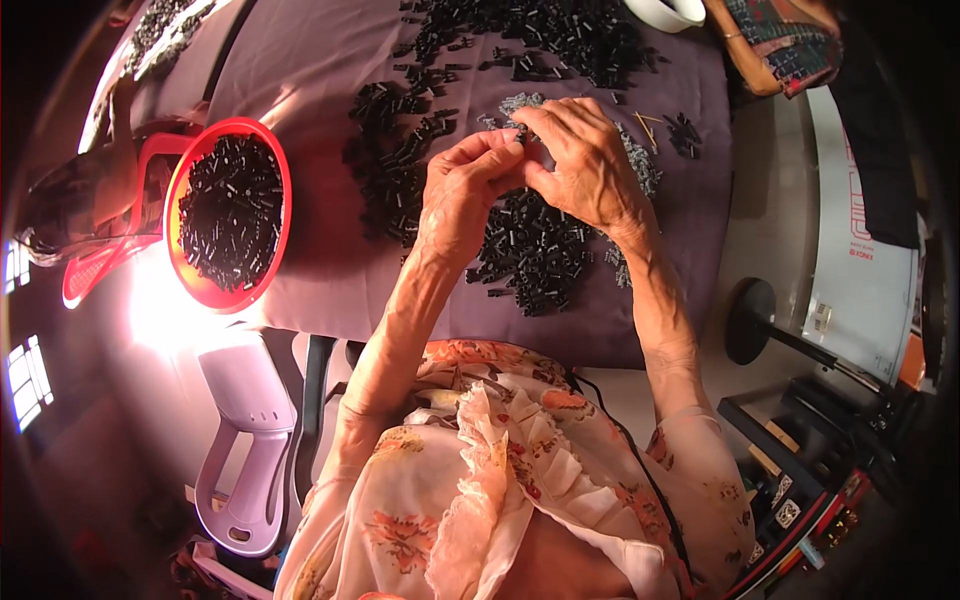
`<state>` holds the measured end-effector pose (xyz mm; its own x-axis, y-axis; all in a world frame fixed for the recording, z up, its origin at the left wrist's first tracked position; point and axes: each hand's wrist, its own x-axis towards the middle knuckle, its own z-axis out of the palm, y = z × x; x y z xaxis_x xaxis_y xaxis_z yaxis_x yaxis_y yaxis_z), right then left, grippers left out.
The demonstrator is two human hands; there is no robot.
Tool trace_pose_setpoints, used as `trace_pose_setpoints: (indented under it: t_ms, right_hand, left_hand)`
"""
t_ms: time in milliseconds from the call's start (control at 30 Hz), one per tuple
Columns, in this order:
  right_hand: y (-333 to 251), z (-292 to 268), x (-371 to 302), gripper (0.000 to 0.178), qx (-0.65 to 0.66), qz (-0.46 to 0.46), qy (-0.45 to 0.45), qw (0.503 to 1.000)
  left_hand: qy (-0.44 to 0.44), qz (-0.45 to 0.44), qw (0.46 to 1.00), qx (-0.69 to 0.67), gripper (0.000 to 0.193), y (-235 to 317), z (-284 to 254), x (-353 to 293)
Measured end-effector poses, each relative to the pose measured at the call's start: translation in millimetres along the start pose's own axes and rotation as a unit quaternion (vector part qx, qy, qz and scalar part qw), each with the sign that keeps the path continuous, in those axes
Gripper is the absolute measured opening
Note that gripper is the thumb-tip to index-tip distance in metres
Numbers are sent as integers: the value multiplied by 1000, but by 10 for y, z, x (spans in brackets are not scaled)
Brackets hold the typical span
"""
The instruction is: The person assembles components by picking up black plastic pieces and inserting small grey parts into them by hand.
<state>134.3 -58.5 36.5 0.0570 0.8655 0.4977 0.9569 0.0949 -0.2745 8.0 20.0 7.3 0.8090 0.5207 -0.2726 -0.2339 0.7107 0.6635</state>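
Above the cloth-covered table (320, 200), my two hands meet at the fingertips. My left hand (462, 182) pinches a small black plastic part (521, 134), its thumb and forefinger pressed on it. From the other side my right hand (578, 155) closes its fingertips on the same part. The part is mostly hidden, so its exact kind does not show. Just below my hands lies a heap of short black plastic pieces (535, 255). Small grey pieces (640, 165) are scattered around and partly behind my right hand.
A red-rimmed basin (288, 200) full of black pieces stands at the left, near a lilac plastic chair (245, 440). More black pieces (540, 40) spread over the far side, by a white bowl (668, 14). Thin sticks (647, 130) lie right of my hands. Another person's arm (745, 45) rests at the far right.
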Motion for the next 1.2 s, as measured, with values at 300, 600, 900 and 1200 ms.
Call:
trace_pose_setpoints:
  t_ms: [300, 600, 900, 1200]
  right_hand:
    - [38, 32, 23, 25, 24, -19, 19, 999]
    - [41, 75, -13, 21, 48, 1, -25, 999]
    - [62, 42, -77, 26, 73, 12, -28, 997]
    - [56, 17, -55, 34, 74, 42, -21, 996]
  left_hand:
    - [-14, -27, 999, -22, 23, -9, -47, 28]
    - [-51, -125, 983, -126, 22, -109, -133, 124]
    - [-75, -144, 977, -136, 23, -130, -155, 56]
    - [-60, -142, 977, -146, 21, -132, -144, 84]
